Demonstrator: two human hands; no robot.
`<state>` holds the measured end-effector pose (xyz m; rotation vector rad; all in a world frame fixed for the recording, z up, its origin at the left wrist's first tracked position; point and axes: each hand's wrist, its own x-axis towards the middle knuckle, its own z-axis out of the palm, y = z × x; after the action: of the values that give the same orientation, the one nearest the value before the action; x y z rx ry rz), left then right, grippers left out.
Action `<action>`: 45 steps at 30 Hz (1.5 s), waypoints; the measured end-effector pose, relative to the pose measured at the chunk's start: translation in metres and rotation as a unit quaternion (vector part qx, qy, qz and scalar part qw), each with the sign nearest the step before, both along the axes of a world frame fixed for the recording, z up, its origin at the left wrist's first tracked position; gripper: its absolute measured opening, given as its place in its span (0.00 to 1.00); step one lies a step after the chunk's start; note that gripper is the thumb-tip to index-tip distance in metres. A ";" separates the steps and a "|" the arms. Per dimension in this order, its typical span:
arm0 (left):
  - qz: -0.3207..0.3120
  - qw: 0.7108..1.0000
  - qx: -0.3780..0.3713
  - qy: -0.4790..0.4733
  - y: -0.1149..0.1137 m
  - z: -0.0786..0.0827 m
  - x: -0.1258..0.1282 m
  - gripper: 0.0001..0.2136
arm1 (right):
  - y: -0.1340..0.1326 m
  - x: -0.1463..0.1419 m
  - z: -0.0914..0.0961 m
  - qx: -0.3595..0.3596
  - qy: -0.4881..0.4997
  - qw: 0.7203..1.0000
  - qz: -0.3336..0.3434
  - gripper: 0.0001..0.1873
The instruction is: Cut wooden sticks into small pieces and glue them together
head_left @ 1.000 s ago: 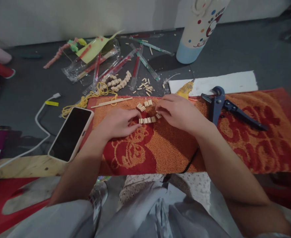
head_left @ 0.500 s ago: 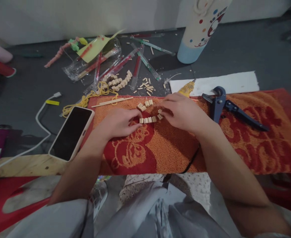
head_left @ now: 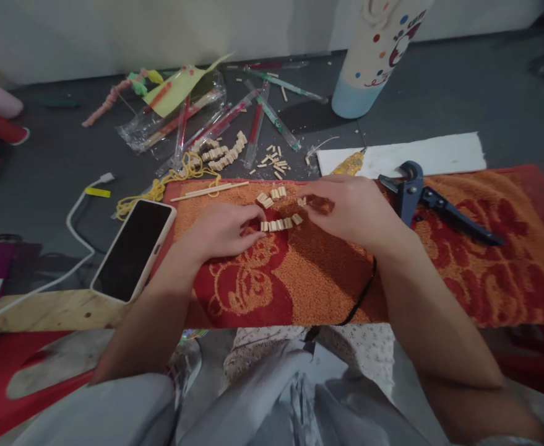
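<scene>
A short row of small wooden pieces (head_left: 278, 224) lies on an orange and red towel (head_left: 327, 272). My left hand (head_left: 220, 232) rests curled on the towel, its fingertips pressed to the row's left end. My right hand (head_left: 353, 207) hovers just right of the row, with thumb and forefinger pinched close by a loose wooden piece (head_left: 302, 201); what they hold, if anything, is too small to make out. A few more loose pieces (head_left: 269, 197) sit just behind the row, and a thin wooden stick (head_left: 209, 191) lies along the towel's far edge.
A phone (head_left: 132, 248) lies at the towel's left on a wooden board. Blue cutting pliers (head_left: 432, 201) rest at the right on the towel. Behind on the grey floor are plastic chopstick wrappers (head_left: 216, 121), cut pieces (head_left: 223, 155), yellow cord (head_left: 160, 186), a white sheet (head_left: 406, 155) and a bottle (head_left: 374, 56).
My right hand has drifted slightly to the right, away from the row's end. My left hand and the row have stayed put.
</scene>
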<state>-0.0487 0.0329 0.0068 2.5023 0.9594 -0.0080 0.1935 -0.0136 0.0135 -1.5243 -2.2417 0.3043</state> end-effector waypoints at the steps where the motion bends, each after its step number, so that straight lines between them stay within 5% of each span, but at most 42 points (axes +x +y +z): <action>1: 0.000 1.000 0.000 -0.002 0.000 0.000 0.000 0.10 | 0.000 0.000 0.000 -0.005 0.015 1.000 0.021 0.13; 5: 0.003 1.000 0.002 -0.004 0.000 0.000 0.000 0.11 | 0.001 -0.003 -0.004 -0.028 0.046 0.994 0.094 0.13; 15: 0.005 1.000 -0.001 -0.006 0.000 -0.001 0.000 0.10 | 0.002 -0.009 -0.007 -0.027 0.053 0.990 0.124 0.14; 24: 0.009 1.000 -0.006 0.009 0.000 0.001 0.001 0.11 | -0.001 0.002 0.003 -0.043 -0.005 0.997 0.064 0.13; 31: 0.010 1.000 -0.013 -0.003 0.000 -0.001 -0.001 0.11 | -0.004 -0.005 0.003 -0.034 -0.033 0.995 0.082 0.18; 45: 0.007 1.000 0.004 -0.002 0.001 -0.004 -0.001 0.10 | -0.003 -0.003 -0.006 -0.006 -0.050 0.993 0.102 0.07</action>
<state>-0.0498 0.0335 0.0031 2.5017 0.9780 0.0052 0.1904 -0.0163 0.0075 -1.3447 -2.4850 0.3079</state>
